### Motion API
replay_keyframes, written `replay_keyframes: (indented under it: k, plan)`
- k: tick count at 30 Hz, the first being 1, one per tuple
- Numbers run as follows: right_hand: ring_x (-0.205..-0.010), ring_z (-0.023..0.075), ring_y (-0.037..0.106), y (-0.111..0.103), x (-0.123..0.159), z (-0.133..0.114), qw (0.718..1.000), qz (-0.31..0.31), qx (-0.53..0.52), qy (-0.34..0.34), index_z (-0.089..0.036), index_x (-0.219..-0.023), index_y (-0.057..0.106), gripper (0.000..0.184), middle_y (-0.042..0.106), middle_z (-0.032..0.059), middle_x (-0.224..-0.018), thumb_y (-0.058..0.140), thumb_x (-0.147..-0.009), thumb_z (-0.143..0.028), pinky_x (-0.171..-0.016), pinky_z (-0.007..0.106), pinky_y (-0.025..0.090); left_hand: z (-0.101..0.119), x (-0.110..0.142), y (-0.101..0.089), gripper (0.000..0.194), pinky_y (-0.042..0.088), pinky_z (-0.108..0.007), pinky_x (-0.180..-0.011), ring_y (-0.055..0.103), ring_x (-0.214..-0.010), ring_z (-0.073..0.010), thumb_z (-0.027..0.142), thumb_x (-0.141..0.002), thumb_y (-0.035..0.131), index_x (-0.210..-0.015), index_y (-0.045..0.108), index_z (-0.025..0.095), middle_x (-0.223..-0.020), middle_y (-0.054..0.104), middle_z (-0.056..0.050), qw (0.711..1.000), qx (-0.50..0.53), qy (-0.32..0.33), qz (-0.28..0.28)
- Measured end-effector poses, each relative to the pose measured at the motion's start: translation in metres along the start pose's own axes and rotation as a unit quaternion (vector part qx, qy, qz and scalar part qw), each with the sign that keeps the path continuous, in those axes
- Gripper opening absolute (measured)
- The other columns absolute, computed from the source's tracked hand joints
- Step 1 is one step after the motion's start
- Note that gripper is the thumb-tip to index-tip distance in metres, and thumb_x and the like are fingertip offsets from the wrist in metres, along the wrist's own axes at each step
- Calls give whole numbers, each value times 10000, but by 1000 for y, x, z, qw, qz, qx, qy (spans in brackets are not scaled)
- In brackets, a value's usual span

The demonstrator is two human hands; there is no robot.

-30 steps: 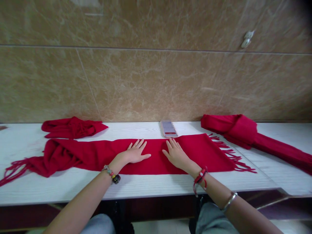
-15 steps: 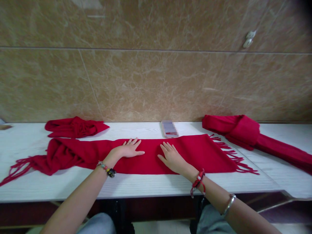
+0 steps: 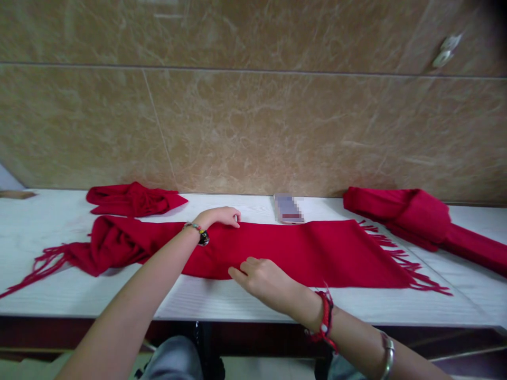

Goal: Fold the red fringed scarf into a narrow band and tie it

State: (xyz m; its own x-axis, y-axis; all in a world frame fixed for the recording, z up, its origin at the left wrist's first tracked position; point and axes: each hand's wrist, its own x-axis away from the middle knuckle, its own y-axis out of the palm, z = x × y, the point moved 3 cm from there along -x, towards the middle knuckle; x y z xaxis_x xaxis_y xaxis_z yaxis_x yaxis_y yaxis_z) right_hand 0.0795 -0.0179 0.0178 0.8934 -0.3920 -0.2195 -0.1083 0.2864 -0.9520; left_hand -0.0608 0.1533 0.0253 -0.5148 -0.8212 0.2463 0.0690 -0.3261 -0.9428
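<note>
A long red fringed scarf (image 3: pixel 301 253) lies across the table in front of me, flat on the right and bunched up on the left. My left hand (image 3: pixel 222 215) is at its far edge, fingers bent downward and thumb tip close to the cloth. Over the near edge is my right hand (image 3: pixel 263 277), its fingers curled in and its thumb pointing left. Whether cloth is caught in either hand is hidden by the bent fingers. To the right the flat end finishes in loose fringe (image 3: pixel 404 264).
Behind the scarf lies a phone (image 3: pixel 289 207) by the tiled wall (image 3: pixel 253 126). Another bundled red scarf (image 3: pixel 134 199) sits at the back left, and a folded red one (image 3: pixel 400 214) trails off to the right. The white table's front edge (image 3: pixel 222 319) runs before my knees.
Both hands lay flat and spread on the scarf; now their fingers are curled. The left has gone to the far edge, the right to the near edge. The view has shifted slightly.
</note>
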Motion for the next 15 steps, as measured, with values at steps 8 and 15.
replay_keyframes:
  k: [8,15]
  plan:
    - [-675,154,513,4,0,1,997,39,53,-48,-181,-873,534,85,552,25,-766,460,-874,-138,-525,270,342,-3,-7,-2,225,375,-202,-603,528,-678,-137,261,-657,555,-822,660,150,-795,665,-21,999,45,24,-2]
    - [-682,171,499,8,-12,-2,994,86,67,-11,-162,-786,524,129,551,32,-723,443,-865,-100,-546,292,356,-4,-10,-2,172,364,-203,-593,522,-658,-135,256,-630,566,-739,654,157,-734,660,-5,995,95,27,13]
